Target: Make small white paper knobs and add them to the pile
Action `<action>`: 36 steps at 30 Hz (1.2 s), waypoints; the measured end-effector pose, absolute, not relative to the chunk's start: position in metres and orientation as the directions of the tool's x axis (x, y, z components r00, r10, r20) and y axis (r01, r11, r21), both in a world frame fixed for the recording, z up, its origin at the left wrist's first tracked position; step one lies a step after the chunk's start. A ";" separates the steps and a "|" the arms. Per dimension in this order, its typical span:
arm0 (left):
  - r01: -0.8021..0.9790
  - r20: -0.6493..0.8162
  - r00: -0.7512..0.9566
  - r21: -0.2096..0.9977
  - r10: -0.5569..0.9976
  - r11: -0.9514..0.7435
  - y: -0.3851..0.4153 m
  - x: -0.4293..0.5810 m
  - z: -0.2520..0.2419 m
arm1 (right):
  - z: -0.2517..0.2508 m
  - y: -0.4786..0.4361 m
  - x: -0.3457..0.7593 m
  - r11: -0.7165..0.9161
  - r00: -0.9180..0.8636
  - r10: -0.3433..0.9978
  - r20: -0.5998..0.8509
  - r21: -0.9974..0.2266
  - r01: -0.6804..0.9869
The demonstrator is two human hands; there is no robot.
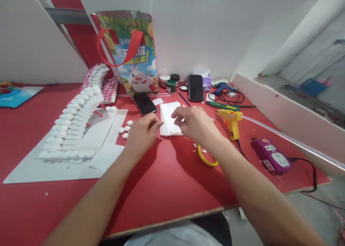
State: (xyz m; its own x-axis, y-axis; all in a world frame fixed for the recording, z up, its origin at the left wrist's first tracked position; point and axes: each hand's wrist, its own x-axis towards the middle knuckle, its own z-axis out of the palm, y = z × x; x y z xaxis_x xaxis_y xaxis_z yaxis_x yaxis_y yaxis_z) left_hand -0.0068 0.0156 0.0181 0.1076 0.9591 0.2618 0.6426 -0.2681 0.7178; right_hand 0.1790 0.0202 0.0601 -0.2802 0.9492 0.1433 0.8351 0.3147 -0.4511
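Note:
A small stack of white sheets (169, 117) lies on the red table (167, 188) in front of me. My left hand (141, 133) rests at its left edge, fingers curled and pressed against the stack. My right hand (195, 123) lies over the right side of the stack, its fingertips pinching the top sheet. Yellow-handled scissors (206, 159) lie on the table partly under my right wrist.
A white foam model with rows of oval pieces (72, 127) sits at left on white sheets. Two phones (144, 103) (195, 87), paint jars (170, 83), a printed bag (132, 52), a yellow glue gun (232, 122), a purple power strip (271, 155) and cables lie around.

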 end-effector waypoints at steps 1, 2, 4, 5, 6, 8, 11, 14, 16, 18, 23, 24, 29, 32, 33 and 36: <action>0.612 0.281 0.118 0.734 0.952 -0.293 0.017 -0.009 0.010 | 0.057 0.022 0.178 0.311 -0.295 0.950 0.104 -0.409 0.858; 0.588 0.321 0.107 0.743 0.941 -0.320 0.018 -0.010 0.003 | 0.053 0.023 0.177 0.319 -0.315 0.946 0.074 -0.383 0.867; 0.570 0.371 0.089 0.742 0.924 -0.353 0.020 -0.013 -0.009 | 0.042 0.024 0.179 0.381 -0.385 0.920 0.065 -0.368 0.848; 0.574 0.385 0.075 0.737 0.920 -0.356 0.021 -0.014 -0.013 | 0.037 0.024 0.181 0.425 -0.428 0.900 0.078 -0.369 0.826; 0.582 0.390 0.075 0.730 0.918 -0.357 0.021 -0.014 -0.016 | 0.032 0.023 0.184 0.463 -0.463 0.881 0.093 -0.367 0.807; 0.600 0.370 0.101 0.718 0.924 -0.353 0.020 -0.013 -0.020 | 0.026 0.023 0.188 0.507 -0.502 0.857 0.116 -0.363 0.782; 0.595 0.307 0.172 0.725 0.936 -0.347 0.019 -0.010 -0.021 | 0.021 0.024 0.192 0.501 -0.505 0.857 0.103 -0.397 0.769; 0.581 0.281 0.216 0.733 0.935 -0.354 0.020 -0.009 -0.022 | 0.018 0.027 0.191 0.486 -0.511 0.856 0.072 -0.450 0.749; 0.592 0.279 0.234 0.719 0.931 -0.364 0.021 -0.008 -0.023 | 0.016 0.028 0.190 0.469 -0.508 0.860 0.048 -0.466 0.750; 0.606 0.275 0.240 0.707 0.931 -0.365 0.023 -0.006 -0.025 | 0.015 0.028 0.190 0.454 -0.503 0.864 0.026 -0.473 0.755; 0.637 0.282 0.242 0.676 0.928 -0.371 0.025 -0.002 -0.029 | 0.012 0.029 0.190 0.434 -0.492 0.870 0.007 -0.484 0.760; 0.644 0.288 0.236 0.669 0.928 -0.372 0.025 -0.001 -0.028 | 0.012 0.029 0.189 0.431 -0.488 0.873 0.010 -0.486 0.760; 0.594 0.434 0.046 0.712 0.900 -0.374 0.015 -0.001 -0.014 | 0.012 0.033 0.193 0.404 -0.468 0.883 0.038 -0.566 0.718; 0.507 0.547 0.021 0.715 0.837 -0.480 0.005 0.003 -0.002 | 0.020 0.033 0.199 0.256 -0.400 0.916 0.029 -0.810 0.528; 0.483 0.565 0.054 0.707 0.824 -0.517 0.002 0.004 0.000 | 0.023 0.032 0.201 0.170 -0.383 0.924 -0.003 -0.893 0.416; 0.458 0.622 0.124 0.656 0.773 -0.600 -0.004 0.010 0.002 | 0.031 0.030 0.203 -0.061 -0.428 0.895 -0.121 -0.987 0.152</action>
State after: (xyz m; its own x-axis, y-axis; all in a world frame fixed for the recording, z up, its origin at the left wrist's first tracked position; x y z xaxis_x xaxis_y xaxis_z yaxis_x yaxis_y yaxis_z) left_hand 0.0104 -0.0037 0.0015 0.1236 0.7734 0.6217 0.4584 -0.6002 0.6555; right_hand 0.2028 0.0297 0.0315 -0.4283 0.8955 -0.1210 0.1515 -0.0608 -0.9866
